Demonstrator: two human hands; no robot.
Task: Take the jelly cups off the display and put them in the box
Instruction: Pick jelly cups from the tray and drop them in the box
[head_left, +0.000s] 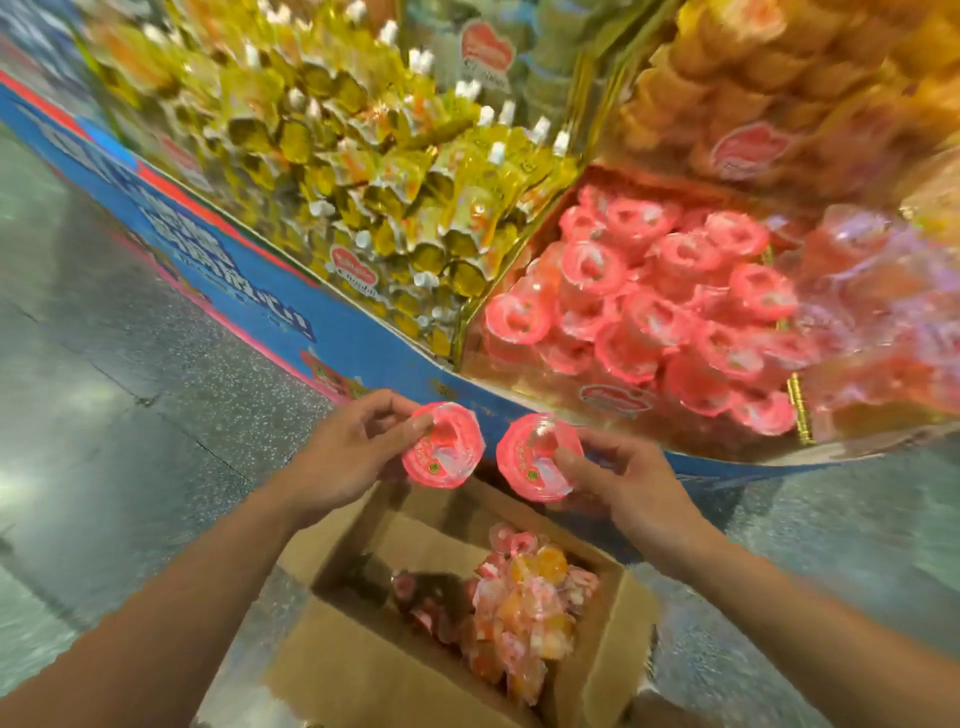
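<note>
While both arms reach over the open brown cardboard box (358, 670), the left hand (343, 452) pinches one pink-lidded plastic jelly cup (443, 446) at its rim, and the right hand (623, 483) pinches a second pink-lidded cup (537, 457).

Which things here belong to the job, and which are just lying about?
Job: left hand holding a pink jelly cup; right hand holding a second pink cup; pink cups on the display; cardboard box, partly filled.
Lying about: yellow spouted pouches; heart-shaped label; floor.
</note>
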